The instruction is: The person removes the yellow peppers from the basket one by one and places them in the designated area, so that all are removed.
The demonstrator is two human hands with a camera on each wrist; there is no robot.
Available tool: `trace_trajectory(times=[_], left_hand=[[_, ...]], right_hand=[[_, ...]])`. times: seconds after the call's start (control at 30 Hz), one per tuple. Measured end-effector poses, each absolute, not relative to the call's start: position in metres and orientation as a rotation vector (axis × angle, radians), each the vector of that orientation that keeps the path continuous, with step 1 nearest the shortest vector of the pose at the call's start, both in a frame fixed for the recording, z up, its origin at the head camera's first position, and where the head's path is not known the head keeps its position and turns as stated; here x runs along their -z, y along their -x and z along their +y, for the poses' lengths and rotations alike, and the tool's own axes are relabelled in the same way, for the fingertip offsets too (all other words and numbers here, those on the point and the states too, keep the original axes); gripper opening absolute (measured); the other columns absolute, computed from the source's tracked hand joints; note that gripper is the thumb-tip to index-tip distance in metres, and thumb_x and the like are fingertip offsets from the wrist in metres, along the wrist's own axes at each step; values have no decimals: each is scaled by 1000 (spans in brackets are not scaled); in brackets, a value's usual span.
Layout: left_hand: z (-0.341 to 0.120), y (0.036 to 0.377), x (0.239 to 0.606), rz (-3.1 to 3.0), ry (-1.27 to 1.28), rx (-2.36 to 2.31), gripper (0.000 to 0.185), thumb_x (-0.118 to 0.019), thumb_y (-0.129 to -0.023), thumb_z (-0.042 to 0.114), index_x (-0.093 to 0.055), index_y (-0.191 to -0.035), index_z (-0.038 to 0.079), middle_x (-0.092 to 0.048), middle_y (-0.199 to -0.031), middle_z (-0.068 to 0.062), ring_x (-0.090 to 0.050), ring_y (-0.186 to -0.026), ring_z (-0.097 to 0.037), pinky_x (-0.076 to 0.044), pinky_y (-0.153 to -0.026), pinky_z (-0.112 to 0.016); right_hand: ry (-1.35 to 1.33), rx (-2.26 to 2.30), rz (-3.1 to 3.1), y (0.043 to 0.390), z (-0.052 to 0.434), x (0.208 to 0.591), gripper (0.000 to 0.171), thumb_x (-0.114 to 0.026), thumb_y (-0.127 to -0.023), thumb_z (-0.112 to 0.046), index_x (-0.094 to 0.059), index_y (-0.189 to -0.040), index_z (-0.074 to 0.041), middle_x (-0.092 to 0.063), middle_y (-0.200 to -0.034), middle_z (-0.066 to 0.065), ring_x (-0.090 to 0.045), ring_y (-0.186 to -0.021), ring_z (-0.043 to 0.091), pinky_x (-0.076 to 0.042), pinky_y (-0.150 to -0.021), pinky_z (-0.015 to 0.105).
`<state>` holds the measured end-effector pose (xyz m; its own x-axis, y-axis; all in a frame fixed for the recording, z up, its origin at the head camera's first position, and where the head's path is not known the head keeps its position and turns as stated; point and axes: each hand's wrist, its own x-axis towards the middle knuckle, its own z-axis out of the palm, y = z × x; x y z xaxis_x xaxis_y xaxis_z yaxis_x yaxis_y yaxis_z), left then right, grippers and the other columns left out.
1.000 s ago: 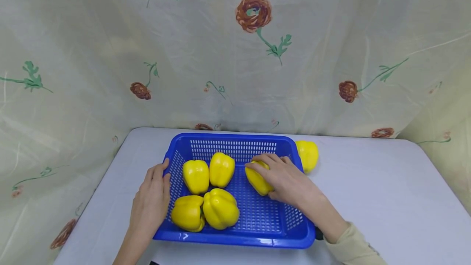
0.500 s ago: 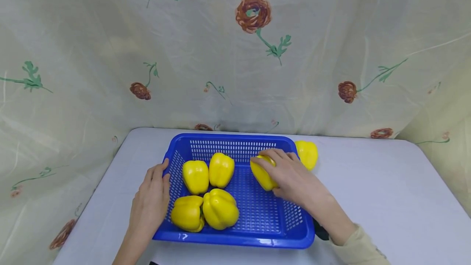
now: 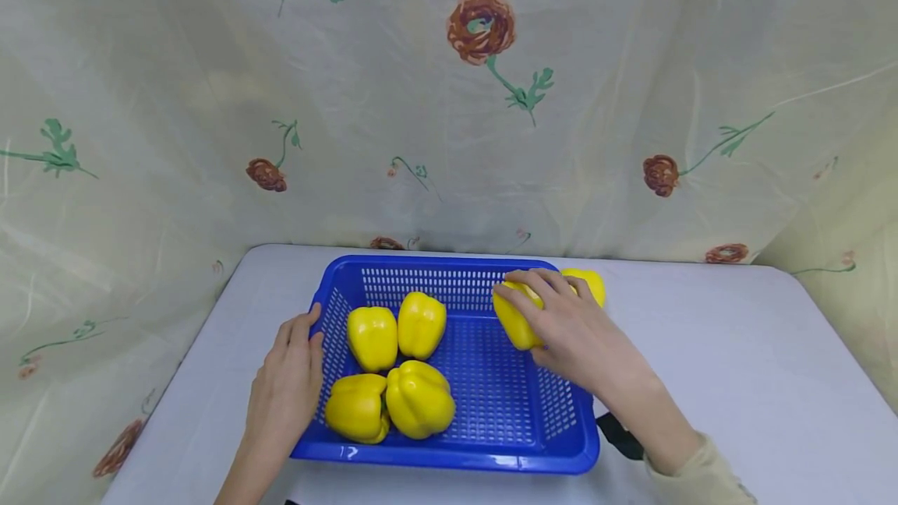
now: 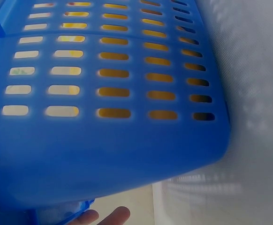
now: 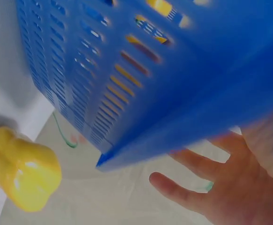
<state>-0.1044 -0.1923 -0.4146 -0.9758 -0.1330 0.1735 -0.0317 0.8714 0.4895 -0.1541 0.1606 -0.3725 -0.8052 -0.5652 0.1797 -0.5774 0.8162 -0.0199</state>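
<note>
A blue plastic basket [image 3: 484,419] with slotted walls sits on the white table. My left hand [image 3: 284,380] rests against its left rim, and two of its fingertips [image 4: 120,214] show beyond the wall in the left wrist view. Over the basket's back right corner, my right hand [image 3: 578,326] grips a yellow bell pepper [image 3: 515,322] between fingers and thumb. In the right wrist view the basket wall covers most of that pepper. Four-lobed yellow bell peppers [image 3: 419,400] lie grouped in the basket's left half. Outside the right wall, another yellow bell pepper [image 5: 26,168] is partly hidden behind my right hand.
White table [image 3: 744,380] extends on both sides of the basket. Directly behind it hangs a pale curtain [image 3: 393,100] printed with brown flowers. A black object [image 3: 620,436] shows beside my right wrist, near the basket's front right corner.
My right hand has carried the gripped bell pepper up and to the right, toward the back right rim, and now covers more of the outside pepper. The left hand has stayed at the rim.
</note>
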Motion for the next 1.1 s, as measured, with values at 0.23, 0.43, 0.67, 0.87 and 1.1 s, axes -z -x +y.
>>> trace_trajectory(times=[0.23,0.43,0.67,0.87,1.1], left_hand=[[-192,104,414,-2842,-130,735,44,-50,-115,15,-50,-156,-2,-58,-149,-32,-73,-114,-50,-68,-81,-53],[-193,105,413,-2850,-142,746,45,-48,-116,16,-49,-157,-2,-57,-151,-32,-72,-119,-50,-67,-86,-56],[-192,106,413,-2845,-133,746,45,-48,-116,16,-49,-157,-2,-57,-151,-31,-72,-118,-50,-68,-85,-56],[-192,104,413,-2827,-117,737,44,-51,-115,14,-51,-155,-3,-59,-148,-32,-73,-114,-50,-68,-81,-54],[-192,105,413,-2849,-134,741,45,-49,-115,15,-49,-157,-2,-57,-151,-32,-72,-118,-50,-67,-86,-56]], right_hand=[[-861,-95,-2797,154,172,364,92,-101,-74,-15,-55,-153,-19,-55,-156,12,-53,-144,39,-48,-115,65],[-845,-128,-2791,152,178,357,92,-100,-76,-16,-53,-155,-19,-55,-157,14,-53,-142,38,-48,-115,64],[-800,-101,-2754,149,184,347,91,-99,-76,-14,-53,-155,-16,-56,-154,14,-52,-142,38,-48,-115,65],[-725,-79,-2756,147,191,341,93,-100,-75,-13,-54,-155,-16,-56,-155,14,-49,-144,40,-43,-117,70],[-642,-109,-2771,151,209,343,96,-100,-74,-11,-53,-156,-15,-53,-158,17,-48,-145,44,-42,-116,75]])
